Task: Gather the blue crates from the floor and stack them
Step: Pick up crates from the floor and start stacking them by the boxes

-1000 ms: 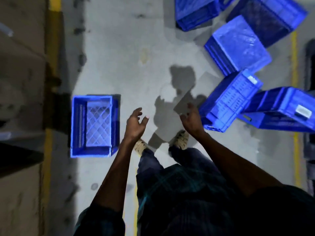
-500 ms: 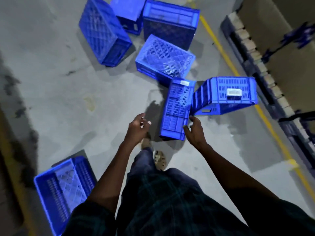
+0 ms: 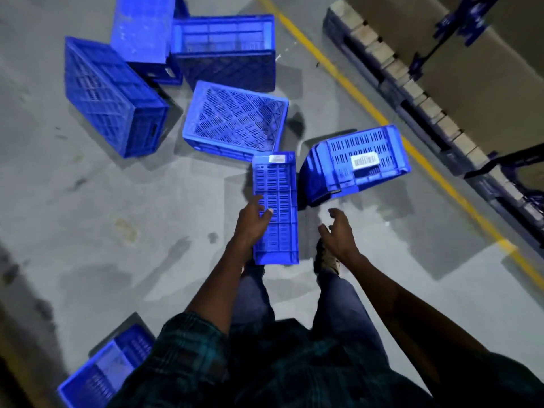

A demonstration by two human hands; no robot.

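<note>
Lately, the view had been swung off the upright crate (image 3: 106, 369), seen dead ahead a second earlier and now left at the lower-left edge, and the scattered crates had been brought to the centre; a fresh pickup was judged to be starting, with nothing yet stacked on that first crate.

Listed left to right:

Tipped crate (image 3: 112, 98), on its side, upper left.
Solid-faced crate (image 3: 144, 36), behind it, touching.
Open crate (image 3: 223, 48), upright, at top.
Upturned crate (image 3: 235, 119), mesh base uppermost, centre.
Narrow crate (image 3: 275, 207), on edge, just beside the upturned one; the nearest, judged the one to be gathered.
Left hand (image 3: 253, 222): laid against the narrow crate's left edge, fingers (image 3: 263, 213) curled loosely over its slotted face; a firm grip could not be confirmed.
Right hand (image 3: 338, 234): half open, fingers bent, nothing held, poised near the narrow crate's right edge but apart from it.
Labelled crate (image 3: 356, 163), tilted, right of centre.
Yellow line (image 3: 368, 107) and pallets (image 3: 412, 92), far right.
</note>
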